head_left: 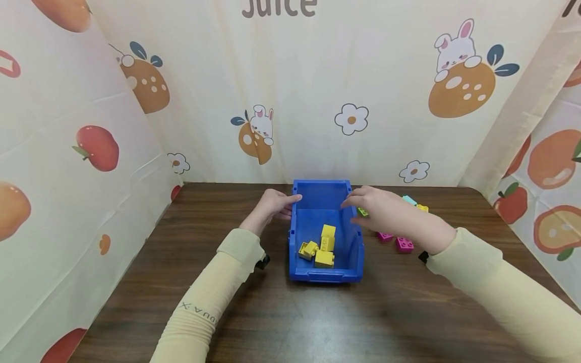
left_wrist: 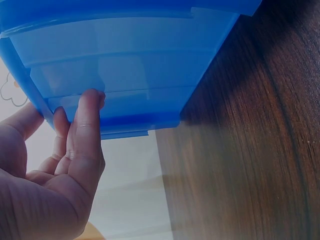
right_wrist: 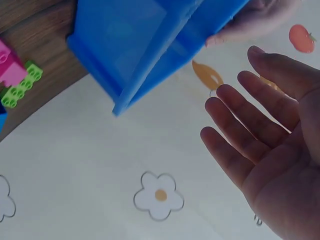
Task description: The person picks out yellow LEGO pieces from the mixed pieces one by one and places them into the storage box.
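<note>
A blue plastic bin (head_left: 326,277) stands on the table with several yellow toy bricks (head_left: 324,259) lying at its near end. My left hand (head_left: 274,202) grips the bin's left wall, thumb over the rim and fingers against the outer side, as the left wrist view confirms with its fingers (left_wrist: 89,125). Over the bin's right rim hovers my right hand (head_left: 379,205). Its fingers (right_wrist: 232,122) are spread and relaxed in the right wrist view, with nothing in them.
Right of the bin, partly behind my right forearm, lie loose bricks: pink (head_left: 404,245), green (head_left: 362,212), light blue (head_left: 409,200) and yellow (head_left: 422,207). A printed curtain (head_left: 299,60) hangs behind the dark wooden table (head_left: 218,212) and along both sides.
</note>
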The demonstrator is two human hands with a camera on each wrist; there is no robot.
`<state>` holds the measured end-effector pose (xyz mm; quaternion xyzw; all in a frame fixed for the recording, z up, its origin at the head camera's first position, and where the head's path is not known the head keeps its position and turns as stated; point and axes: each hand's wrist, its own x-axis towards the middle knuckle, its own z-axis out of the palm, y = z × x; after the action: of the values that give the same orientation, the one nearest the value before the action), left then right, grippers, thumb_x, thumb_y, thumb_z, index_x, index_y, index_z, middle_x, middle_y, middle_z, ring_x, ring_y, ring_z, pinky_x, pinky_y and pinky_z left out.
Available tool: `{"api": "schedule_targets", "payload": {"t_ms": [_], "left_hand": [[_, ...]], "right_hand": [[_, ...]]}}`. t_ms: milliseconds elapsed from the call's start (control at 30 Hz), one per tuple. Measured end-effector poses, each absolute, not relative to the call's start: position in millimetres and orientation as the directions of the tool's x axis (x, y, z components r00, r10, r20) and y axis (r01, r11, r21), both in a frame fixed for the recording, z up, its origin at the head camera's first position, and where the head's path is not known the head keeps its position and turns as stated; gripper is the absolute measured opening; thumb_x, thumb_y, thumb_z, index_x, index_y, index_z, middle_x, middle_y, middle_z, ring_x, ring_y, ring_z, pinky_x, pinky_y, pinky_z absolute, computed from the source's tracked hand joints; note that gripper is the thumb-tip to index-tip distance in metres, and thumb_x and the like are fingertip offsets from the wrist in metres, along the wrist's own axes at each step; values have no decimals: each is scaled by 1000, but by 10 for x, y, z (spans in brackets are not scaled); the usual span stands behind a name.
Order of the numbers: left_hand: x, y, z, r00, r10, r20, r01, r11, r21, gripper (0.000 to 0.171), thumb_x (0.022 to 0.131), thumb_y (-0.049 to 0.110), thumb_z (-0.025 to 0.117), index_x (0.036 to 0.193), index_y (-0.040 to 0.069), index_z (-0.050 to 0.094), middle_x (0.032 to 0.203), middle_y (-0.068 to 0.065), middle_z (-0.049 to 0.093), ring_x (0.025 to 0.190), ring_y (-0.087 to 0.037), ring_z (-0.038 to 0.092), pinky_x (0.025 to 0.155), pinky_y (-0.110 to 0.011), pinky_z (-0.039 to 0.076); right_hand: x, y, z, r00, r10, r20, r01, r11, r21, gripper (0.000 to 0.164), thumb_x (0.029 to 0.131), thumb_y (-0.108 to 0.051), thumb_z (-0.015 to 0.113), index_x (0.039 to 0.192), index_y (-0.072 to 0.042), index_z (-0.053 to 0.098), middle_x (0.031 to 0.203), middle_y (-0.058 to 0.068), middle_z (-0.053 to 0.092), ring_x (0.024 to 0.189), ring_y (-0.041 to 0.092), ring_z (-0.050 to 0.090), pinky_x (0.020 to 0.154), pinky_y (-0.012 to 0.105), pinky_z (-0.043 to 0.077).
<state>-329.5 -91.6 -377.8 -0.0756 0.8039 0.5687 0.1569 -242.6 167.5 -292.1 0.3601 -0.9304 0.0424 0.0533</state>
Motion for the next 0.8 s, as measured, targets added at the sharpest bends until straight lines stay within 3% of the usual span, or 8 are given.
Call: {"api": "schedule_targets", "payload": {"t_ms": [333,800], "left_hand": [[-3281,-906,-3776,-942,48,-332,-295,354,888,46,79,43,74,95,-1,69,85,-13,71,71,-22,71,67,-30,59],[-3295,-919,-3804,-943,69,-324,-282,347,894,49,80,42,73,100,-3,68,86,-14,70,68,-21,71,67,-31,59]], "right_hand": [[-2359,1969,-2871,-789,-591,169,-611,783,-117,33,81,-16,75,112,-12,68,110,5,66,104,26,62,85,45,54],[-2354,2325,-2870,-792,-559,243,-598,791,-128,33,77,-9,77,108,-6,67,108,12,66,100,30,63,82,48,55]]}}
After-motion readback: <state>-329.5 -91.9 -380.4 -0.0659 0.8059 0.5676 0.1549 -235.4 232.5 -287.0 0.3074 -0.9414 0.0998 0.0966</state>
